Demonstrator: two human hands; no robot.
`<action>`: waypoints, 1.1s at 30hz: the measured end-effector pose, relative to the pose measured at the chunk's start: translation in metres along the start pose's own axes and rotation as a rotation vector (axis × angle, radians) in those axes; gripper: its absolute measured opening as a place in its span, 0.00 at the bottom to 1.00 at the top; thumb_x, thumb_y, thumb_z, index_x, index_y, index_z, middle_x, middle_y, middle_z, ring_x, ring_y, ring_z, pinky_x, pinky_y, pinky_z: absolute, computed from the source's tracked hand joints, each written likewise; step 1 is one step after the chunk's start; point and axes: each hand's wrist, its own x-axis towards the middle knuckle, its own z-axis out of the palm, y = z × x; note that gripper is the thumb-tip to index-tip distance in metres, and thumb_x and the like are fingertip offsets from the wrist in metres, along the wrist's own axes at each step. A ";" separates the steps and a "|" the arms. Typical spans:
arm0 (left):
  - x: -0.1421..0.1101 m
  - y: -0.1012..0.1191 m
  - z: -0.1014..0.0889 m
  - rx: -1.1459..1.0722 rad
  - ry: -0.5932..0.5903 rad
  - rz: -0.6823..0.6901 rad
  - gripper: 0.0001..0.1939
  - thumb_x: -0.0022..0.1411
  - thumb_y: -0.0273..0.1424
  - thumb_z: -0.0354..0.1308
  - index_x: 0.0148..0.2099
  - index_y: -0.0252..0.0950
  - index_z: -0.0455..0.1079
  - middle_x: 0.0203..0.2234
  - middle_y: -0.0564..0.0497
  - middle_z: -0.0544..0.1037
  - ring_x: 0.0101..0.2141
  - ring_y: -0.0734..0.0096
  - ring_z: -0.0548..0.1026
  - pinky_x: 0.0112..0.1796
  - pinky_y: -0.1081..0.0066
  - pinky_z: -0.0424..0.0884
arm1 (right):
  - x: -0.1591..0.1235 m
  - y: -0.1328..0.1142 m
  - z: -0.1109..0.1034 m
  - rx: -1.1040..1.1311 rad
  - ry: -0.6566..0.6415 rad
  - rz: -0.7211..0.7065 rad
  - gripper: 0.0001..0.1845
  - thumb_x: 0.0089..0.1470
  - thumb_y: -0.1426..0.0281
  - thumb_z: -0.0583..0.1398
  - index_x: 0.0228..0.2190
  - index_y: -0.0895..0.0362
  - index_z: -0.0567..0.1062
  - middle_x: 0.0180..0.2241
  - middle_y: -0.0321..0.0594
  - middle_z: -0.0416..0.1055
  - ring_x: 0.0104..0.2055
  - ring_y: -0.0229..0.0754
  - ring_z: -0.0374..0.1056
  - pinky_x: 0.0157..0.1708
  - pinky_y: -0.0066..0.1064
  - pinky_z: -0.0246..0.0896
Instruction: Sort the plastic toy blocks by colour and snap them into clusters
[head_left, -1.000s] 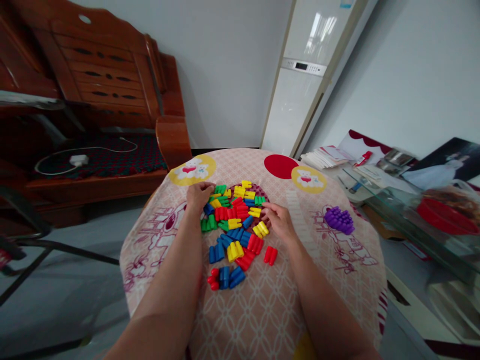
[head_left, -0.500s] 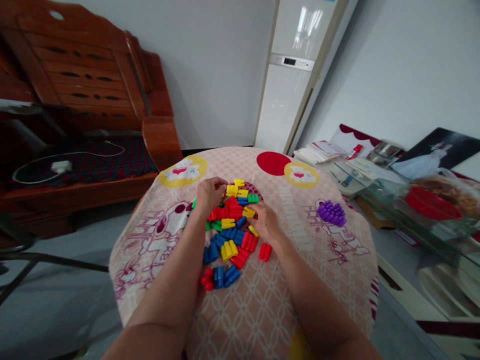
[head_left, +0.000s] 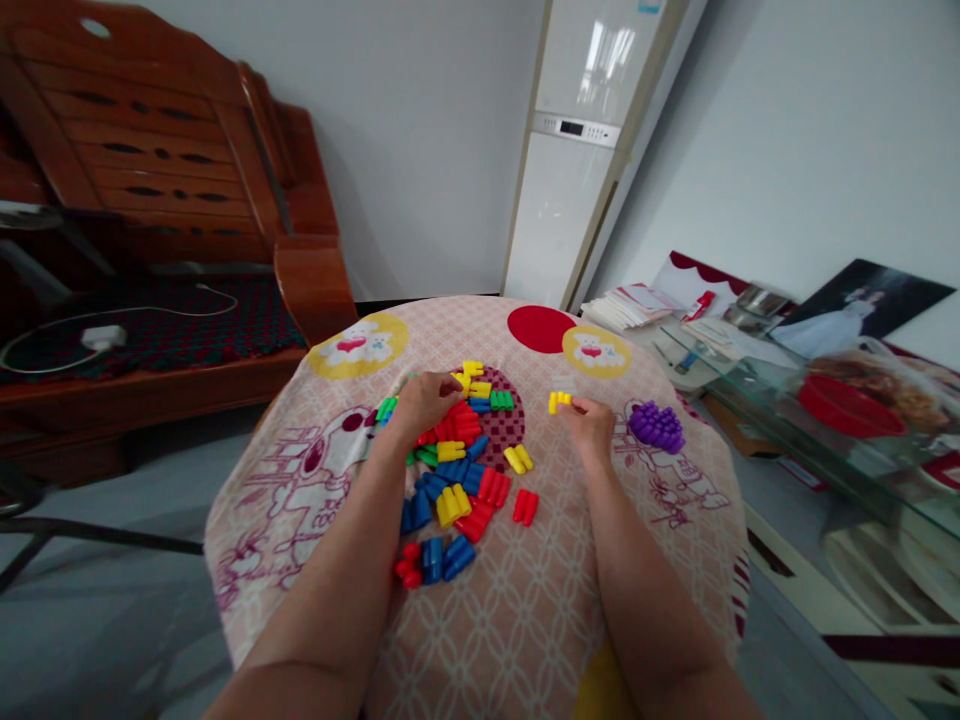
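In the head view my right hand [head_left: 592, 428] pinches a yellow toy building block [head_left: 559, 402] by its end, right of the pile. My left hand [head_left: 426, 406] reaches over the far left of the pile, its fingers bent together beside yellow blocks [head_left: 471, 382]. Whatever lies between those fingertips is hidden. Around it are red blocks [head_left: 459, 424], a green block [head_left: 501, 401] and blue blocks [head_left: 453, 470]. Another yellow block [head_left: 518, 459] and a red block [head_left: 526, 507] lie apart, between my two hands.
A purple cluster of blocks [head_left: 656, 427] lies on the right of the cloth-covered round table [head_left: 517, 620]. A glass shelf [head_left: 780, 400] with a red bowl [head_left: 851, 405] stands close on the right. The wooden bench [head_left: 150, 180] is at the left.
My right hand has moved right, away from the pile, carrying the yellow block. My left hand has shifted slightly right over the pile. The camera view has shifted slightly.
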 end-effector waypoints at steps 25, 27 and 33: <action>0.003 0.005 0.009 0.130 0.130 0.025 0.18 0.59 0.29 0.52 0.48 0.33 0.77 0.42 0.43 0.80 0.43 0.60 0.77 0.47 0.65 0.71 | 0.023 0.035 -0.002 -0.051 0.320 0.125 0.19 0.45 0.61 0.60 0.34 0.62 0.82 0.28 0.47 0.78 0.32 0.47 0.71 0.34 0.32 0.62; 0.006 0.003 0.016 0.148 0.102 0.084 0.21 0.60 0.27 0.49 0.53 0.34 0.74 0.50 0.42 0.77 0.50 0.59 0.75 0.52 0.64 0.68 | 0.019 0.030 -0.004 -0.011 0.354 0.115 0.20 0.48 0.62 0.58 0.36 0.62 0.81 0.29 0.49 0.78 0.33 0.46 0.71 0.35 0.32 0.62; 0.011 0.005 0.033 0.233 -0.016 0.137 0.22 0.62 0.27 0.48 0.57 0.33 0.70 0.54 0.39 0.74 0.56 0.57 0.70 0.58 0.60 0.62 | 0.002 0.008 0.001 0.067 0.295 0.001 0.18 0.53 0.66 0.54 0.37 0.60 0.80 0.33 0.48 0.79 0.35 0.44 0.72 0.38 0.30 0.62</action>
